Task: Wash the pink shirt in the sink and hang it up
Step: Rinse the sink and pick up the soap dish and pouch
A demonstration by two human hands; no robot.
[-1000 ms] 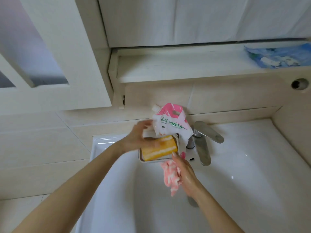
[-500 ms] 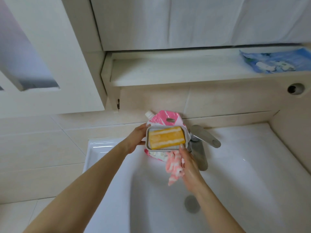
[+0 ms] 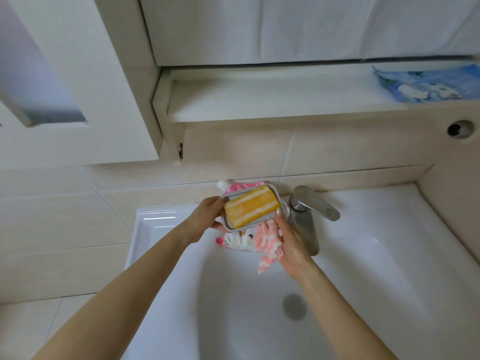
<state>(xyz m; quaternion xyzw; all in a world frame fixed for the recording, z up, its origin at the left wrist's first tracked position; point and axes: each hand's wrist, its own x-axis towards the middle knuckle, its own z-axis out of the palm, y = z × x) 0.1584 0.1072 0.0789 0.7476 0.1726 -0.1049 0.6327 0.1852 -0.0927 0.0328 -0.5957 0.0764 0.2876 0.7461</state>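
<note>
- Since the soap dish (image 3: 233,198) sits over it, the pouch (image 3: 233,240) shows only its white cap (image 3: 222,185), a pink far edge and its printed near end; label unreadable.
- Pink shirt (image 3: 267,237): bunched under the right hand (image 3: 291,240), over the sink (image 3: 145,224) basin just left of the tap (image 3: 305,229). Only a striped wad shows, hanging below the palm; rest hidden.
- Left hand (image 3: 205,219) grips the dish's left end, fingers curled underneath; can't tell if it also holds the pouch.
- Right hand clamps the shirt in its curled fingers, one fingertip (image 3: 278,211) touching the dish's right corner.
- Blue packet (image 3: 426,84) on the shelf (image 3: 259,100), far right, cut off by the frame edge.
- Counts: one soap bar (image 3: 252,206), one dish, one pouch, one shirt, one tap, one drain (image 3: 294,306), one wall hole (image 3: 461,128).
- Versus half a second back: dish now tilted, right end swung far, was square-on; more of the pouch shows near of it; both grips unchanged.
</note>
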